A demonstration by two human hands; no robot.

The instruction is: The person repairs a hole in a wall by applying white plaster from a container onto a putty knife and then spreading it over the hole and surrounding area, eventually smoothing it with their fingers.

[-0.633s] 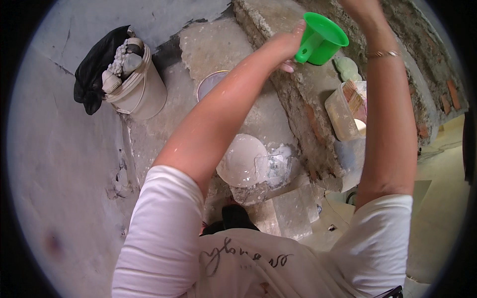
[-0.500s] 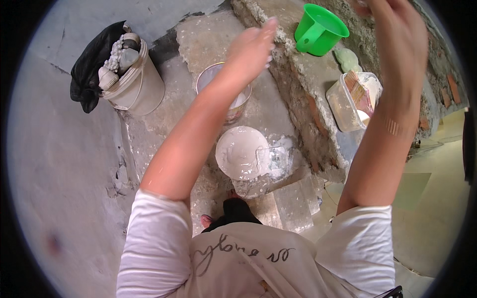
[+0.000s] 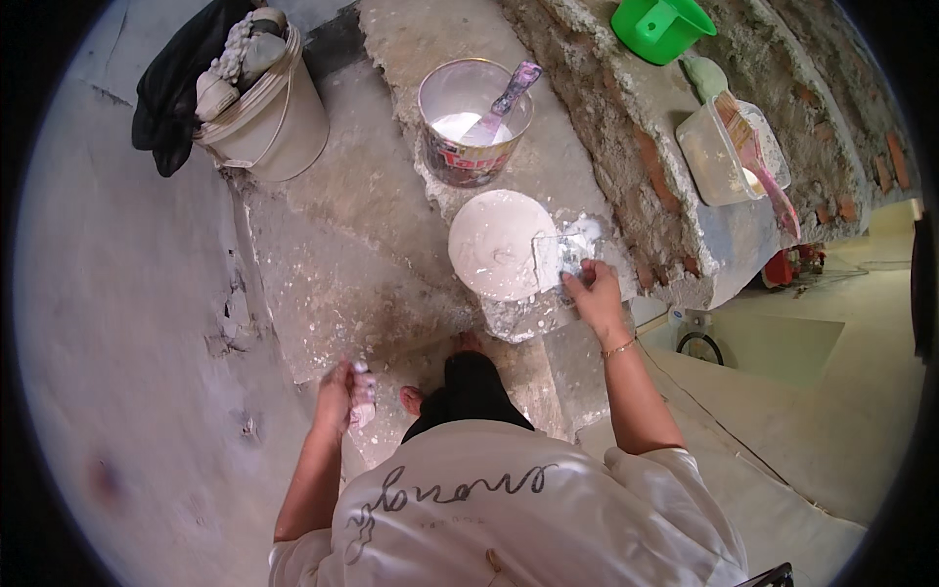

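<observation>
A clear, square, flat piece (image 3: 550, 256) smeared with white paste overlaps the right edge of a round, white-coated disc (image 3: 497, 245) on the step. My right hand (image 3: 595, 292) pinches its right edge between thumb and fingers. Lower left, my left hand (image 3: 344, 396) hangs above the step with curled fingers marked by white paste; whatever it may hold is hidden. Beyond the disc stands an open metal can (image 3: 465, 161) with white material inside. A putty knife (image 3: 509, 96) leans in it, handle up.
At the far left, a white bucket (image 3: 279, 137) holds a black bag (image 3: 176, 108) and other items. On the rough ledge at right are a green plastic cup (image 3: 660, 31), a pale green lump (image 3: 706, 76), and a clear tub (image 3: 706, 157) with a paintbrush (image 3: 758, 161).
Both hands have come down and nearer. My right hand has reached the clear piece; my left arm has left the can, uncovering the putty knife. Surroundings appear higher in view.
</observation>
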